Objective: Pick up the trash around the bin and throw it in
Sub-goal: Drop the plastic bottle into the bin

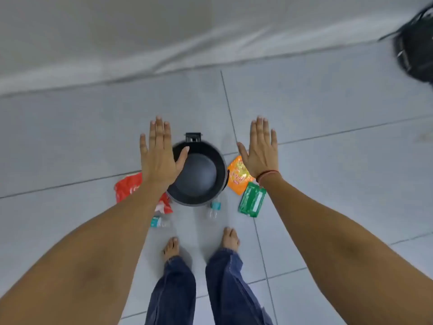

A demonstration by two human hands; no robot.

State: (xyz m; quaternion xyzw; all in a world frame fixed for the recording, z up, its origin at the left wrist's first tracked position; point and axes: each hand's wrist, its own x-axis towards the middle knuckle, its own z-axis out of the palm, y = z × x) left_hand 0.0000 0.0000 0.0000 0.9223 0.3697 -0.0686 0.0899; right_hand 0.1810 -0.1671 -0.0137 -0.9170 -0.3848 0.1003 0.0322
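On the grey tiled floor (328, 102) stands a round black plastic bin (198, 175), ringed by a red wrapper (127, 186), orange packet (237, 175), green sachet (251, 199) and two small clear bottles (214, 208). Left hand (158, 158) and right hand (261, 152) hover flat above, each grip spread and empty.

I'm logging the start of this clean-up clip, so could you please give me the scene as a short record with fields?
bin: black round bin, open top, nothing visible inside
left of bin: red wrapper, partly hidden by the forearm
right of bin: orange packet, green packet
near the feet: two small clear bottles
left hand: open, flat, empty
right hand: open, flat, empty
floor: grey tiles
progress: all five pieces on the floor
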